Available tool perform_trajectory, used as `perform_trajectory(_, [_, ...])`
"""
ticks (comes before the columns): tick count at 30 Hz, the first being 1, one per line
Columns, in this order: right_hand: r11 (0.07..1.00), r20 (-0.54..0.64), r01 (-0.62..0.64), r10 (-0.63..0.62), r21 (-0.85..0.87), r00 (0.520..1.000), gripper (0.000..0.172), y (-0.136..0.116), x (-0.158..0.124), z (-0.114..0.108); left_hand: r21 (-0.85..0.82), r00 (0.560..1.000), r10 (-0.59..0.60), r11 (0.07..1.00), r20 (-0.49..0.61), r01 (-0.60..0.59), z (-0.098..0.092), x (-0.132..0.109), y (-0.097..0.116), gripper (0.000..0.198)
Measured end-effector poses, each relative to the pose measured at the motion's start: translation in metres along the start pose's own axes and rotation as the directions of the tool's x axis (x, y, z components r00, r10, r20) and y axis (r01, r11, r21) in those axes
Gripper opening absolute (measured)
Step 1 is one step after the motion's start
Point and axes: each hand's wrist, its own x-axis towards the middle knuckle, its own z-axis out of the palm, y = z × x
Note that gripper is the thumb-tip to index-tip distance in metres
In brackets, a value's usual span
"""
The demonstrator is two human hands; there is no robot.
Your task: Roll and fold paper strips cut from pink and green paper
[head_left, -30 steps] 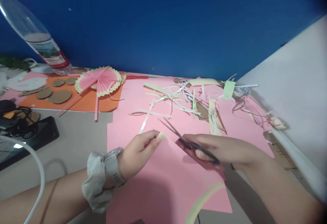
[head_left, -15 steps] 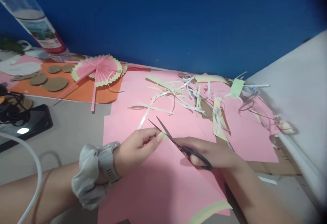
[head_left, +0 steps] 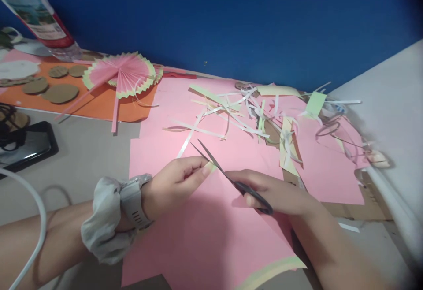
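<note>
My left hand [head_left: 176, 186], with a grey watch [head_left: 135, 202] and a pale scrunchie [head_left: 104, 221] at the wrist, pinches the upper corner of a pink paper sheet [head_left: 205, 232]. A bit of yellow-green edge shows at its fingertips. My right hand [head_left: 280, 193] is wrapped round black-handled scissors [head_left: 253, 194]. Their blades are slightly apart and point up and left, right beside my left fingertips at that corner. Whether the paper lies between the blades is hard to see. A curved green-and-yellow border [head_left: 272, 273] runs along the sheet's lower right edge.
Paper strips [head_left: 231, 113] lie tangled on pink sheets [head_left: 158, 149] beyond my hands. At left are a pleated pink paper fan [head_left: 122, 74], cardboard discs [head_left: 61, 93] on orange paper [head_left: 135, 113], a bottle [head_left: 42, 21], a phone [head_left: 29, 146] and a white cable [head_left: 41, 219]. A blue wall stands behind.
The view has shifted a little, so the fan, bottle and strips sit higher in it. Both hands keep their grips, and the scissors' blades stay slightly apart at the paper's corner.
</note>
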Motion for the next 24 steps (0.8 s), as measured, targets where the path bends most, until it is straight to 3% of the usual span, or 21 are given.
perform_trajectory(11, [0.999,-0.009,0.032,-0.032,-0.022,0.999,0.040,0.0020,0.0005,0.0013,-0.011,1.000,-0.011,1.000,0.016,0.011,-0.0005,0.0016,0.0009,0.035])
perform_trajectory(24, [0.997,-0.039,0.055,-0.057,-0.059,0.998,0.033,0.0032,0.0016,0.0018,-0.045,0.999,-0.018,0.999,0.041,0.020,-0.0015,0.0009,0.0018,0.035])
